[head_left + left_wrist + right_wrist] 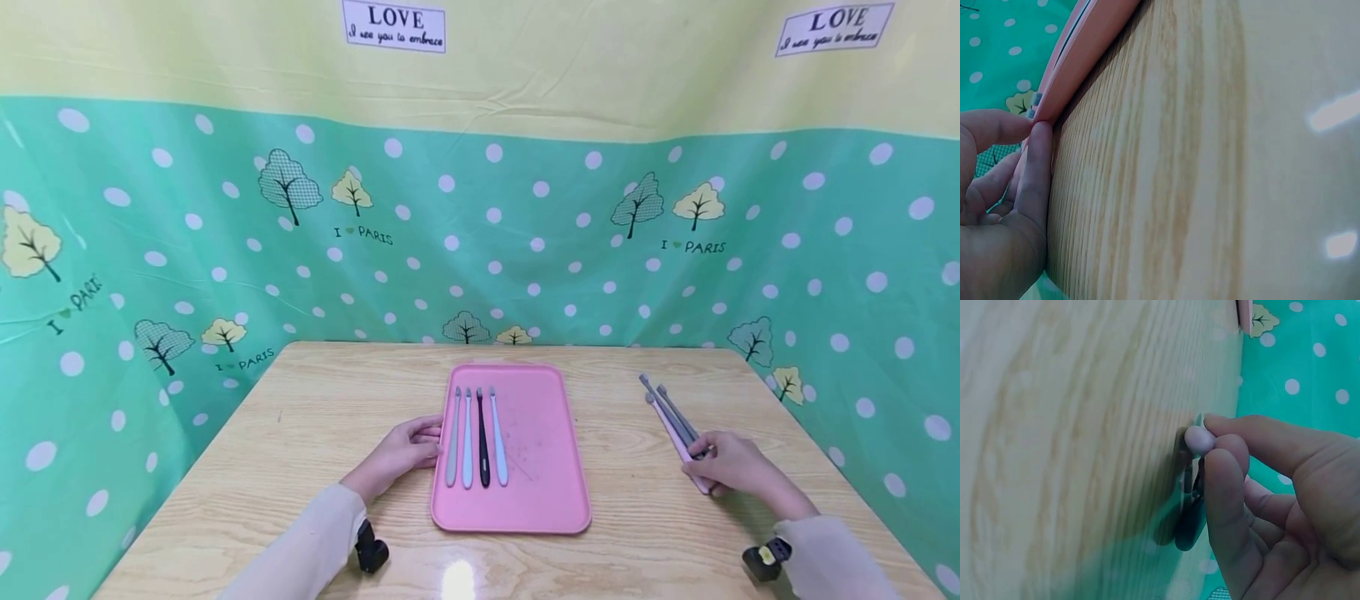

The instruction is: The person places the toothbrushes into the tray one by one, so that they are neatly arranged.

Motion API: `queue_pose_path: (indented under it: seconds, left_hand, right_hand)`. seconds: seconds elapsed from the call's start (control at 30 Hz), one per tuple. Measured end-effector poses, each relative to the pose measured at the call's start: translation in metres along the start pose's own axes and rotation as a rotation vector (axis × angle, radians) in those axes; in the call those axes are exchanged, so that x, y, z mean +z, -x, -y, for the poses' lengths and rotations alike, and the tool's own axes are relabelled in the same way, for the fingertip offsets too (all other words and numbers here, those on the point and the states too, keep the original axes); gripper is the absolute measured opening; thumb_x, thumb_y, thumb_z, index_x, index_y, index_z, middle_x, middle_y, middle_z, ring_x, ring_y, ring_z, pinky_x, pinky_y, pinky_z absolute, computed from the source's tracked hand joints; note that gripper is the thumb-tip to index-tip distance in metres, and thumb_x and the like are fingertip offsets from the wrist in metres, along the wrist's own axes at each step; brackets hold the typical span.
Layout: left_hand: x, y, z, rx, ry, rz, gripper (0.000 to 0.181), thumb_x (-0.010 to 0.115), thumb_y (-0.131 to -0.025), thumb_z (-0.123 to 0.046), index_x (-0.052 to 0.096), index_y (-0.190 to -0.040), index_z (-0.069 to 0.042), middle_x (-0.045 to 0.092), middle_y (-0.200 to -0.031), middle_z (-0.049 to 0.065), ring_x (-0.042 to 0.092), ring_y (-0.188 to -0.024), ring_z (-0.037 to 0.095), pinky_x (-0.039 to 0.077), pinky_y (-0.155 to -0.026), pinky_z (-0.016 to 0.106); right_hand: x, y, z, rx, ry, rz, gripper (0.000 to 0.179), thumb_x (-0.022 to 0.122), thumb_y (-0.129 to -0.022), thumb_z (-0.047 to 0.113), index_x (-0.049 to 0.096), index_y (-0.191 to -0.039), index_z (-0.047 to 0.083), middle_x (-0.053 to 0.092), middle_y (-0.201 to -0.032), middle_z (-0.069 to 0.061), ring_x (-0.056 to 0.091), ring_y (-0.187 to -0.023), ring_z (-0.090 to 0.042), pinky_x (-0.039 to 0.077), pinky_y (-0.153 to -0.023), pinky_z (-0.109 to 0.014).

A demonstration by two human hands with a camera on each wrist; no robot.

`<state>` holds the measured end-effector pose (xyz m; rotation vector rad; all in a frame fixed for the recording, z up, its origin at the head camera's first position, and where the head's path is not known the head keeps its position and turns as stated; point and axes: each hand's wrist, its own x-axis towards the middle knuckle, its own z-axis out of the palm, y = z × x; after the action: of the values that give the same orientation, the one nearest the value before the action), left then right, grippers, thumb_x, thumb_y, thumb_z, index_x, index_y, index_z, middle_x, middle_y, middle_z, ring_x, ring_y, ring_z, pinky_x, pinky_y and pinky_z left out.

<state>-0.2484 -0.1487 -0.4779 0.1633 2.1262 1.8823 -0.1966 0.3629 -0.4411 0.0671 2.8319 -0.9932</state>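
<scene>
A pink tray (543, 467) lies on the table, with several toothbrushes side by side on its left half, a black toothbrush (482, 442) among pale ones. At the tray's left edge, my left hand (405, 450) holds the rim; the left wrist view has thumb and finger meeting on it. Right of the tray, my right hand (731, 462) pinches a pink toothbrush (671, 429) near its handle end, which shows as a rounded tip (1199, 440) in the right wrist view. Two grey toothbrushes (675, 412) lie alongside it, their handle ends partly hidden by the fingers.
The wooden table (360, 383) carries the tray near its middle. A green and yellow cloth (495, 217) with dots and trees hangs behind it and along both sides. Each wrist wears a small black camera, such as the left wrist camera (371, 547).
</scene>
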Motion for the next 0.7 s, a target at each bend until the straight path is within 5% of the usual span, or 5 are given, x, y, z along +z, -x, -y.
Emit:
queue_pose_path:
  seconds: [0.7]
  left_hand:
    - [0.0003,0.0024,-0.0014,0.003,-0.005,0.001,0.06,0.063,-0.091,0.003,0.043,-0.147,0.004,0.054,-0.126,0.021,0.061,-0.108,0.025,0.06,-0.09,0.034]
  right_hand:
    - [0.0039,0.0001,0.0078,-0.023,-0.027,0.01,0.026,0.071,-0.091,0.014,0.062,-0.105,-0.007,0.059,-0.066,-0.005,0.061,-0.056,-0.018,0.057,-0.048,-0.029]
